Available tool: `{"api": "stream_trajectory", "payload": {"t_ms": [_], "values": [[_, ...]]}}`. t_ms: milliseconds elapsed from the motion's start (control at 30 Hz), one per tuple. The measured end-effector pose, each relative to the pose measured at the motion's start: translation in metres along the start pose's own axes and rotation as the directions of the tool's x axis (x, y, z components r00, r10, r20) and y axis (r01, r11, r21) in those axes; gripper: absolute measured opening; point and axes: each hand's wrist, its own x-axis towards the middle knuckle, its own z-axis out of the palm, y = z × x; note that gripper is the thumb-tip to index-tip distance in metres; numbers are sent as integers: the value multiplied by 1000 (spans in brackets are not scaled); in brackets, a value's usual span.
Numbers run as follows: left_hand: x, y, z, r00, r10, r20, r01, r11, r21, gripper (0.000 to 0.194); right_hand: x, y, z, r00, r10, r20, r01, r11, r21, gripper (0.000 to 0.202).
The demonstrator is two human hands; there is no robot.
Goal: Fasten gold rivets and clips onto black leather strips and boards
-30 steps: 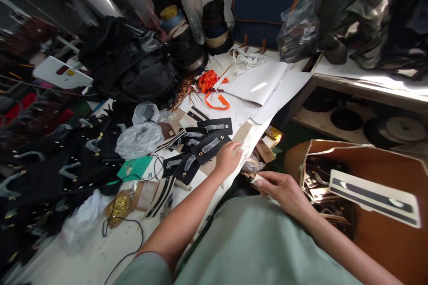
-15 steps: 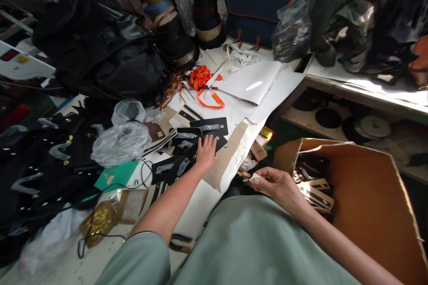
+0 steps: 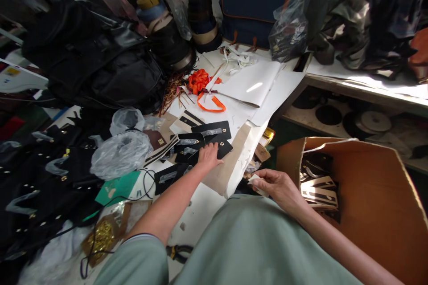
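Spreading through a crowded workroom, a white table is carrying bags, rolls and loose parts, its near edge running along the person's body. An open carton is standing beside the right arm, mouth upward, probably so that the pale panels inside are lying within easy reach. A black bag is slumping at the far left, and a navy bag is standing at the back, perhaps to be leaving the middle for smaller work. Strap rolls are rising in stacks between them, seemingly saving room. Clear plastic is bulging left of the black panels, which are overlapping in a loose pile, likely because they are belonging together. The left hand is resting on one of these; its fingers are lying across the top and its thumb is sticking out sideways, so they are looking loose and spread, perhaps steadying the panel. Just off the table edge, near the carton, the right hand is pinching a small pale piece between thumb and fingers, by its edge as far as is showing. Gold bits are sitting heaped at the lower left, presumably to be staying together.
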Motion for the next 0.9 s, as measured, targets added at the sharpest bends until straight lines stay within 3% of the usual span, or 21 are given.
{"api": "stream_trajectory", "payload": {"t_ms": [133,200,267,333,400,500,567,700,767,900], "values": [[-20,-4,-25,999,-20,-43,15,992,-126,92,5,-1,-2,998,-66,5,66,998,23,38],[-32,-6,-41,998,-36,-46,18,941,-337,95,7,-5,-5,992,-125,10,124,991,49,36],[-44,-5,-58,1000,5,-7,-8,749,-663,94,10,-12,-5,986,-165,13,163,983,82,34],[-56,-1,-77,994,110,22,-32,472,-881,92,14,-23,-2,984,-178,15,176,978,116,35],[-68,9,-95,970,241,43,-26,277,-960,94,18,-34,3,976,-215,28,209,968,141,36],[-84,31,-121,910,411,55,23,83,-996,100,21,-50,10,943,-328,57,315,934,169,36],[-93,46,-136,899,438,22,-26,105,-994,100,20,-56,11,924,-377,63,362,916,173,36],[-103,64,-158,910,395,-128,-291,389,-874,84,12,-60,7,918,-395,37,387,911,139,39],[-105,67,-162,904,394,-169,-353,461,-814,65,8,-60,4,926,-376,1,373,919,128,43],[-104,68,-162,945,307,-108,-214,334,-918,36,3,-63,-1,955,-293,-38,295,943,153,49]]}}
